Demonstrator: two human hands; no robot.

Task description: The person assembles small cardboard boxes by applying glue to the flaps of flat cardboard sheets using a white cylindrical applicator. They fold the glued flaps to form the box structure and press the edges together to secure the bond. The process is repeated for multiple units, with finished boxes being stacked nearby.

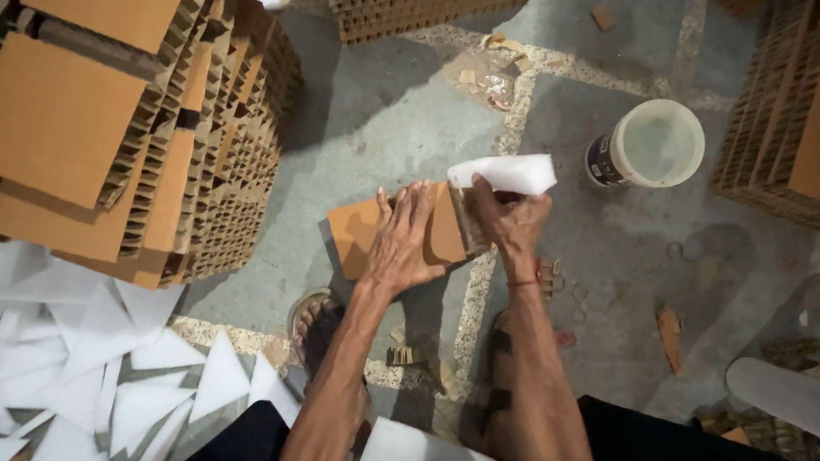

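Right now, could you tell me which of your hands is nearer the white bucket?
Right. The right hand is just left of the white bucket; the left hand is farther left.

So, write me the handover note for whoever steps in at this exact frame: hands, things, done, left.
Left hand: flat, pressing on the brown cardboard piece.
Right hand: grip closed on a white paper piece, held at the cardboard's right edge.
Around: white bucket to the right, stacked honeycomb cardboard blocks to the left, loose white paper triangles lower left.
Done: white piece brought to the edge.
Left: it is not yet laid flat on the cardboard.
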